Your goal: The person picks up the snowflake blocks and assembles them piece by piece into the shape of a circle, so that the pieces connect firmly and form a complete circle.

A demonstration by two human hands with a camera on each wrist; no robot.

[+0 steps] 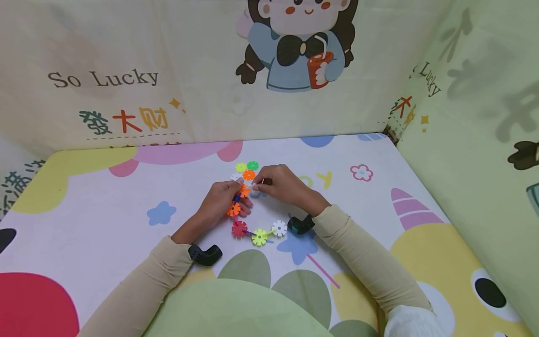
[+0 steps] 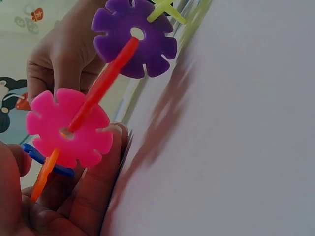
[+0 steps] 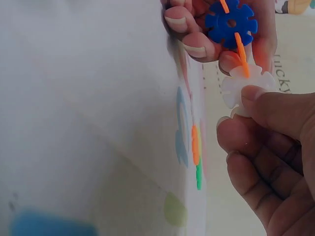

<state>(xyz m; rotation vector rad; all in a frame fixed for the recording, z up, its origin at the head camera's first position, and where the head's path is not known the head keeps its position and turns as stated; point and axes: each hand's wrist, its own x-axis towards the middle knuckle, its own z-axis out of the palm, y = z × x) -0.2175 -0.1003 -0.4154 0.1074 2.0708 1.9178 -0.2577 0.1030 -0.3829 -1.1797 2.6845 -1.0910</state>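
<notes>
A chain of notched snowflake discs curves across the mat, with a red disc (image 1: 239, 229), a yellow-green disc (image 1: 259, 237) and a white disc (image 1: 279, 228) along its lower end. My left hand (image 1: 220, 200) holds the chain's upper part; in the left wrist view a pink disc (image 2: 69, 129) and a purple disc (image 2: 135, 38) hang linked by a red one. Thumb and finger of my right hand (image 1: 283, 184) pinch a white disc (image 3: 241, 88). That disc touches an orange disc (image 3: 241, 54) slotted into a blue disc (image 3: 231, 23) at the left hand's fingers.
Beyond the hands lie several loose discs: yellow (image 1: 241, 167), green (image 1: 252, 165), orange (image 1: 249, 174) and a white one partly hidden. The printed mat (image 1: 189, 187) meets a printed cloth wall (image 1: 202, 93) at the back and another on the right.
</notes>
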